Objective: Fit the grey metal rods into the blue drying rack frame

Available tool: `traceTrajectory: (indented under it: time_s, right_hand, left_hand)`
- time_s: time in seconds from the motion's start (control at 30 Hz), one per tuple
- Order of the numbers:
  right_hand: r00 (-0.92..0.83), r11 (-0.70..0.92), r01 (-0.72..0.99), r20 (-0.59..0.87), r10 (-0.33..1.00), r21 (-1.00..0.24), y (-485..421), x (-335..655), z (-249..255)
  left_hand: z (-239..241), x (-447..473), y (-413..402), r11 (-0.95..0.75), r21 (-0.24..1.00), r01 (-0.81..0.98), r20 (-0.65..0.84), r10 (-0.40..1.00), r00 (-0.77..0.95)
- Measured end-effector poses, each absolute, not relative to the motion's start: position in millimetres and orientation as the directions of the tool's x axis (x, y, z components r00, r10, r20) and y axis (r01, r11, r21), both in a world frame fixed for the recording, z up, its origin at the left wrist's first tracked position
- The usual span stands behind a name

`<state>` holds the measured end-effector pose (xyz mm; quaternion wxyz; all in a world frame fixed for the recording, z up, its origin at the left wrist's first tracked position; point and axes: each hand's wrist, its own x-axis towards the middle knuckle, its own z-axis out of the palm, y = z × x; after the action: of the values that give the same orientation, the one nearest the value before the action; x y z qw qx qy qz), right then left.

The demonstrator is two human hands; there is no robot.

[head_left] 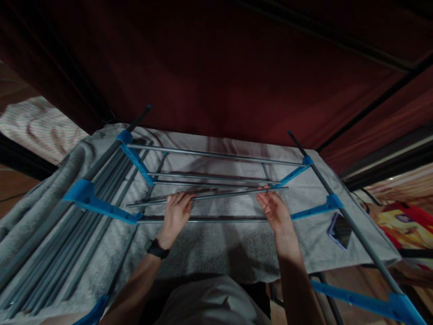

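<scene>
Pale clothing [213, 302]: the person's own, at the bottom edge, between the two forearms.
Loose tube [219, 196]: thin, grey, slightly slanted, its right end farther from the body; it lies across the middle of the frame, above the front crossbar [230, 220].
Left hand [177, 210]: back upward, fingers curled closed around the loose tube, nearer its left end.
Wristband [157, 249]: dark, on the left wrist.
Right hand [273, 207]: palm up, fingers mostly open and slightly bent, the loose tube crossing at the fingertips near its right end; how firmly they press it, I cannot tell.
Frame: blue brackets, such as the left one [104, 208] and the right one [313, 210], join a left pole [103, 162] and a right pole [363, 241]; grey crossbars span between, the far crossbar [216, 155] among them.
Tube pile [77, 243]: many grey lengths side by side, beside and partly beneath the left pole.
Phone [340, 231]: dark screen, just beside the right pole.
Blanket [250, 253]: grey, plush, under the frame and the phone.
Backdrop [216, 76]: dark red fabric beyond the blanket.
Packet [409, 225]: red and yellow, at far right.
</scene>
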<state>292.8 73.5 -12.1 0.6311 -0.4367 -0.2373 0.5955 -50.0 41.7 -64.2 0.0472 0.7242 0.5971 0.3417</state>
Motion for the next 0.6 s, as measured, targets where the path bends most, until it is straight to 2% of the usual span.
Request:
traceTrajectory:
  time_s: [0.3, 0.6]
  right_hand:
    - [0.35, -0.039, -0.558, -0.277, 0.895, -0.829, 82, 307, -45]
    - [0.4, 0.002, -0.58, -0.282, 0.872, -0.814, 91, 326, -77]
  left_hand:
    - [-71, -59, 45, -0.306, 0.408, 0.86, 0.457, 0.884, 0.097]
    - [-75, -77, 49, -0.241, 0.355, 0.903, 0.428, 0.901, 0.072]
